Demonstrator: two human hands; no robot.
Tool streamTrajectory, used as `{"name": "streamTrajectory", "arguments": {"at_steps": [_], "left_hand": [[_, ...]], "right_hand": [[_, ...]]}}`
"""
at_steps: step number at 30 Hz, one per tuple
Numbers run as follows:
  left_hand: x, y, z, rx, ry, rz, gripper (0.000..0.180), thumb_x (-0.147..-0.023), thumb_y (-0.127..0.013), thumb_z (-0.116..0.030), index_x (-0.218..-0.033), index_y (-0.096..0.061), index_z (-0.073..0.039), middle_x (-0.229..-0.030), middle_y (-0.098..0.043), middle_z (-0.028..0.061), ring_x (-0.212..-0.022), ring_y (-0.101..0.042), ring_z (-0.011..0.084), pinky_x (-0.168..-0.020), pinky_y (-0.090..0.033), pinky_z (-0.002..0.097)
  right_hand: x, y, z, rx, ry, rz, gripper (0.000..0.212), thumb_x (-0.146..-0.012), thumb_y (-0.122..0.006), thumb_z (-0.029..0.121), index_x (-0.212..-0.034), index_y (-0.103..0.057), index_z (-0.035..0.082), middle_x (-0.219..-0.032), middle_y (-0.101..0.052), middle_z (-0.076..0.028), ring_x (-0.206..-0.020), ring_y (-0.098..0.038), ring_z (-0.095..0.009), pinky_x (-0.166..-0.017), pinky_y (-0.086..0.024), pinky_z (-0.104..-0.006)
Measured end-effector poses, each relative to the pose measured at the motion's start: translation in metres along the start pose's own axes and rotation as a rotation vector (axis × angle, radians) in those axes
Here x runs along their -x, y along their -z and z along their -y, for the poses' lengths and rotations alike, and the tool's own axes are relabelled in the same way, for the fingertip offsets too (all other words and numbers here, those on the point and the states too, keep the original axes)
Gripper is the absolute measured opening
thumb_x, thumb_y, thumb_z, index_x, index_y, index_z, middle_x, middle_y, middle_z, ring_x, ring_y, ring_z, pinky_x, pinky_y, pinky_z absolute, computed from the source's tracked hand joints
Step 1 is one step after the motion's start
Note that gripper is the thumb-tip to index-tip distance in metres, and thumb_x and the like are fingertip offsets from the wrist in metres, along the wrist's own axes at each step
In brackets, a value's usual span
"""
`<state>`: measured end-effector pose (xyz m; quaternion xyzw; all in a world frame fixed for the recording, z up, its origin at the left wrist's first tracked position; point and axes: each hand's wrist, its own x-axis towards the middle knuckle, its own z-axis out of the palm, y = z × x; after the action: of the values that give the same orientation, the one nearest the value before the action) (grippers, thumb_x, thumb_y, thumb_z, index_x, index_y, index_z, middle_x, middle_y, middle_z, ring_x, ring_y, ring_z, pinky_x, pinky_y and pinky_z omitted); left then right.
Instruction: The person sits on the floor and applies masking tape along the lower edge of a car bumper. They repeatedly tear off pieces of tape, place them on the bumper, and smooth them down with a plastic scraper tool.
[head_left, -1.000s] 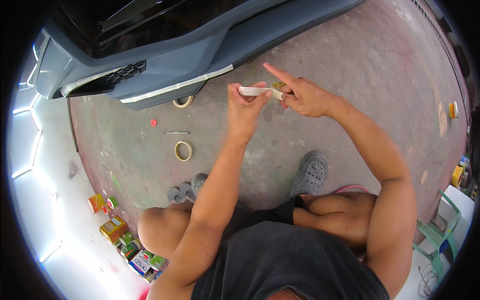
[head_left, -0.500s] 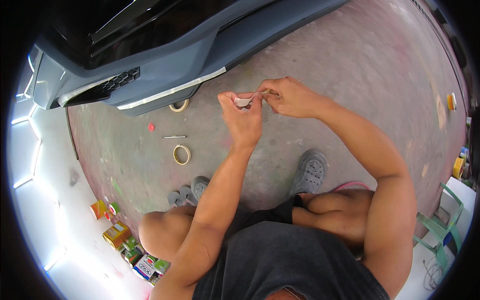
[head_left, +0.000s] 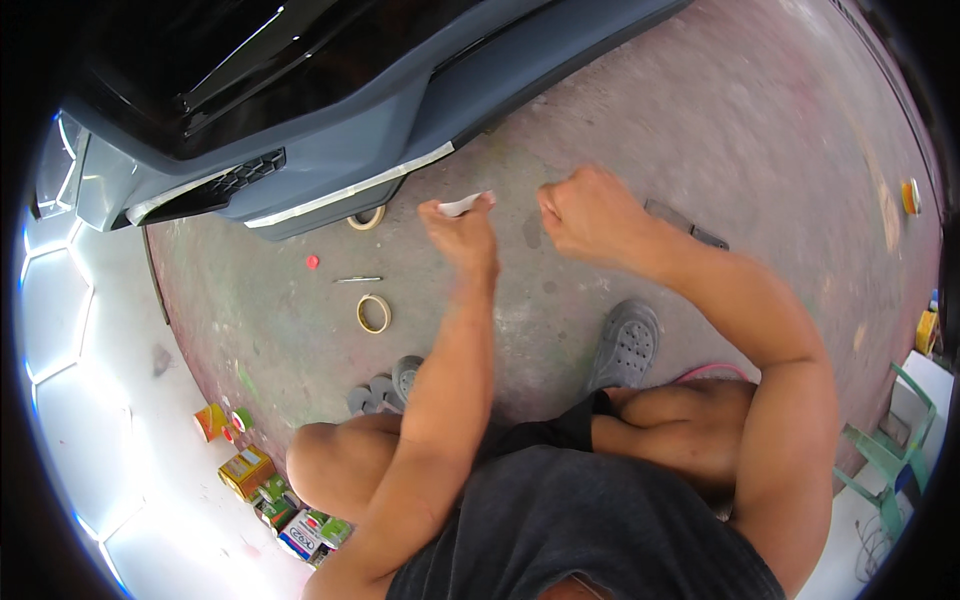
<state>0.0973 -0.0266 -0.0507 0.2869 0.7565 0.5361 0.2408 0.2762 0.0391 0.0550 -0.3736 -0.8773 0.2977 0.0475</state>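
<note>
My left hand [head_left: 462,232] pinches a small white strip [head_left: 459,206] that looks like paper or tape, held above the floor in front of me. To its right, apart from it, my right hand [head_left: 585,212] is closed in a fist; whatever its fingers hold, if anything, is hidden. Beyond both hands stands a car's grey-blue bumper [head_left: 350,165], with white masking tape [head_left: 350,186] along its lower edge. One tape roll [head_left: 374,313] lies on the floor left of my left forearm, and another roll [head_left: 368,217] sits partly under the bumper.
A thin metal tool [head_left: 358,280] and a red cap [head_left: 312,262] lie on the floor at left. Beside my right forearm is a dark flat object [head_left: 708,237]. Several cans and boxes [head_left: 247,472] stand lower left; a green chair [head_left: 900,455] is at far right.
My hands have drawn apart; the left moved slightly left with the white strip, and the right closed into a fist. The dark flat object beside my right forearm has come into view.
</note>
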Motion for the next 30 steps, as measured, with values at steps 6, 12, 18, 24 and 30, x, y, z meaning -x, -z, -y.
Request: {"name": "streamTrajectory", "arguments": {"at_steps": [6, 12, 18, 24, 30], "left_hand": [[0.007, 0.013, -0.048, 0.515, 0.273, 0.250, 0.047, -0.092, -0.070, -0.001, -0.118, -0.032, -0.010, -0.113, -0.071, 0.0213, -0.100, -0.073, 0.0265, -0.081, -0.053, 0.0370], [0.021, 0.008, -0.059, 0.699, 0.266, 0.320, 0.037, -0.101, -0.059, -0.004, -0.120, -0.029, -0.015, -0.121, -0.070, 0.0228, -0.109, -0.073, 0.0292, -0.088, -0.050, 0.0354], [0.020, 0.007, -0.051, 0.712, 0.214, 0.353, 0.036, -0.101, -0.057, -0.003, -0.121, -0.030, -0.014, -0.123, -0.070, 0.0221, -0.115, -0.071, 0.0273, -0.091, -0.049, 0.0345], [0.019, 0.004, -0.044, 0.677, 0.160, 0.370, 0.036, -0.099, -0.059, -0.003, -0.121, -0.032, -0.013, -0.123, -0.070, 0.0210, -0.114, -0.070, 0.0244, -0.092, -0.048, 0.0346], [0.014, 0.010, -0.045, 0.694, 0.191, 0.330, 0.029, -0.099, -0.060, -0.004, -0.116, -0.039, -0.014, -0.122, -0.071, 0.0154, -0.109, -0.070, 0.0217, -0.089, -0.048, 0.0339]], "right_hand": [[-0.011, -0.015, -0.034, -0.339, -0.225, -0.027, 0.038, -0.098, -0.058, 0.013, -0.136, -0.062, 0.006, -0.078, -0.069, -0.017, -0.068, -0.065, -0.030, -0.070, -0.053, -0.0431], [-0.026, -0.038, -0.047, -1.129, -0.438, -0.036, 0.029, -0.101, -0.065, 0.022, -0.126, -0.070, 0.007, -0.093, -0.066, -0.001, -0.085, -0.060, -0.013, -0.080, -0.049, -0.0329], [-0.027, -0.036, -0.031, -1.235, -0.513, -0.067, 0.026, -0.096, -0.075, 0.027, -0.110, -0.076, 0.005, -0.091, -0.065, -0.001, -0.089, -0.055, -0.012, -0.085, -0.044, -0.0286], [-0.035, -0.048, -0.037, -1.285, -0.453, -0.122, 0.027, -0.093, -0.079, 0.026, -0.103, -0.076, 0.002, -0.087, -0.065, -0.001, -0.082, -0.054, -0.011, -0.077, -0.043, -0.0295], [-0.043, -0.052, -0.031, -1.321, -0.423, -0.215, 0.016, -0.090, -0.078, 0.018, -0.096, -0.076, 0.003, -0.082, -0.064, 0.000, -0.077, -0.053, -0.010, -0.069, -0.042, -0.0268]]}}
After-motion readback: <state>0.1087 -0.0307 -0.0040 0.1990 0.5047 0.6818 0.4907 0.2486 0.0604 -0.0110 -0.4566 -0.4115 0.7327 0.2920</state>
